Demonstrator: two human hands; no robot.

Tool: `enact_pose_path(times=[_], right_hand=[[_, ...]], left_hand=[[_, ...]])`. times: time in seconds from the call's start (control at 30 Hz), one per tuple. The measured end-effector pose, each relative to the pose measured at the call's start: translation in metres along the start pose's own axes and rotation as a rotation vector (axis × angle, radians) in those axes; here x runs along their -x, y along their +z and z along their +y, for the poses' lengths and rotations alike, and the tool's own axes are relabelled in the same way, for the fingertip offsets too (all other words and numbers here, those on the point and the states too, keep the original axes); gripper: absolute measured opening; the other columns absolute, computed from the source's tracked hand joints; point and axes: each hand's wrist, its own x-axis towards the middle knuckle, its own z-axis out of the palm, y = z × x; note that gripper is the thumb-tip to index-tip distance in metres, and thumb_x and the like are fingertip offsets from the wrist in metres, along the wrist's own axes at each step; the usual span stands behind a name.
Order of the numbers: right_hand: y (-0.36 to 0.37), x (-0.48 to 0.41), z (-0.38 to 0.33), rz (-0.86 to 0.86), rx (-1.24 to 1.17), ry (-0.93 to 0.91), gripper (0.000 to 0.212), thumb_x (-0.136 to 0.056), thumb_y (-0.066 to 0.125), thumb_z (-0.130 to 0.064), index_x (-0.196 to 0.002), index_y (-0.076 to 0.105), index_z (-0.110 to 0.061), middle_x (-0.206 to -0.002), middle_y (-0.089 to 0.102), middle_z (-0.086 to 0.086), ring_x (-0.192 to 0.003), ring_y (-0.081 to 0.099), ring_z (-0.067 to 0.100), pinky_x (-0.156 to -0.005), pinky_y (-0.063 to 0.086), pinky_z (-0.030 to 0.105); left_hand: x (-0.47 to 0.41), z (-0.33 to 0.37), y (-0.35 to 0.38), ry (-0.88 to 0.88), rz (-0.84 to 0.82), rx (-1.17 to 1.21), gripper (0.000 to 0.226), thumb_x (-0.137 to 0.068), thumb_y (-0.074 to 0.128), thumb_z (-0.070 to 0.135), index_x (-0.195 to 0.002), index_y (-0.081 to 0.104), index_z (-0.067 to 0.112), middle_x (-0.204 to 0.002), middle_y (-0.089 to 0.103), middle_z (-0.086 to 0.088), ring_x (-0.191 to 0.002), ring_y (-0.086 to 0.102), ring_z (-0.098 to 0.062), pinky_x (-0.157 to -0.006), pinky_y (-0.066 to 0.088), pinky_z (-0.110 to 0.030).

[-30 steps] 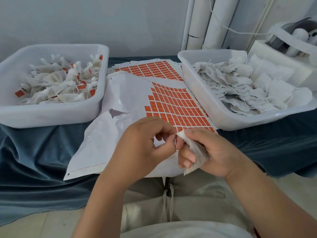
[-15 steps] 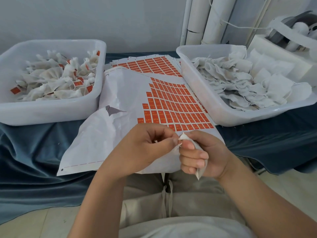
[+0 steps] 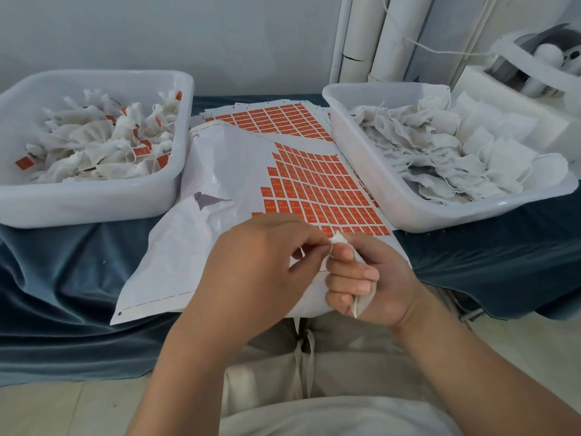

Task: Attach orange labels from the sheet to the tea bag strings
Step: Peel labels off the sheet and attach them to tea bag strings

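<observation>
A white tea bag (image 3: 364,305) is bunched in my right hand (image 3: 374,281), its top poking out above my fingers and its lower corner hanging below them. My left hand (image 3: 261,265) pinches the bag's thin white string (image 3: 327,248) just left of that hand. Both hands hover over the near edge of the label sheet (image 3: 317,190), a white backing with rows of orange labels on its right half and a bare, torn left half.
A white tub (image 3: 94,202) at the left holds several tea bags with orange labels. A white tub (image 3: 399,196) at the right holds unlabelled bags. More label sheets (image 3: 270,118) lie behind, on a dark blue cloth (image 3: 63,278). White pipes stand at the back.
My right hand has curled more tightly round the tea bag. My left hand has gone on working the string with its fingertips.
</observation>
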Motion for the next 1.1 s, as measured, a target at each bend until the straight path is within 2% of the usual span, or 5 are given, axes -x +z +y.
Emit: enact_pose_path(times=[0.23,0.57,0.87,0.97,1.1], right_hand=[[-0.001,0.001,-0.005,-0.039,0.032,-0.027,0.029,-0.108,0.055,-0.025,-0.094,0.073,-0.008,-0.064,0.069,0.001,-0.063,0.070,0.014,-0.076,0.058,0.031],[-0.008,0.002,-0.011,0.018,0.257,-0.068,0.027,-0.098,0.068,-0.040,-0.087,0.076,-0.017,-0.060,0.063,-0.005,-0.059,0.064,0.010,-0.073,0.056,0.028],[0.004,-0.003,-0.005,0.319,0.887,-0.297,0.043,-0.111,0.042,-0.043,-0.083,0.071,-0.027,-0.074,0.063,0.009,-0.079,0.065,0.023,-0.093,0.046,0.042],[0.008,-0.002,-0.005,0.367,0.976,-0.333,0.042,-0.109,0.043,-0.047,-0.086,0.073,-0.030,-0.073,0.065,0.005,-0.079,0.069,0.021,-0.094,0.046,0.043],[0.013,-0.003,0.000,0.396,1.051,-0.386,0.041,-0.108,0.044,-0.054,-0.089,0.073,-0.034,-0.073,0.068,0.002,-0.081,0.072,0.021,-0.093,0.046,0.040]], left_hand=[[0.000,0.001,0.000,0.066,0.031,-0.017,0.015,-0.095,0.069,0.028,-0.094,0.082,0.020,-0.083,0.075,0.007,-0.076,0.068,-0.014,-0.061,0.058,-0.037],[0.002,0.003,0.006,-0.015,0.135,-0.062,0.018,-0.090,0.071,0.031,-0.075,0.077,0.023,-0.070,0.069,0.011,-0.065,0.062,-0.010,-0.055,0.052,-0.034],[0.003,0.002,0.005,-0.212,0.140,-0.177,0.030,-0.090,0.066,0.044,-0.066,0.072,0.026,-0.065,0.065,0.011,-0.059,0.059,-0.011,-0.051,0.047,-0.027],[0.004,0.001,-0.001,-0.264,0.116,-0.075,0.025,-0.085,0.065,0.050,-0.069,0.073,0.034,-0.067,0.067,0.017,-0.062,0.063,-0.008,-0.052,0.051,-0.024],[0.002,-0.013,-0.007,-0.448,-0.052,0.377,0.019,-0.082,0.073,0.042,-0.066,0.075,0.032,-0.067,0.070,0.012,-0.057,0.058,-0.002,-0.051,0.045,-0.013]])
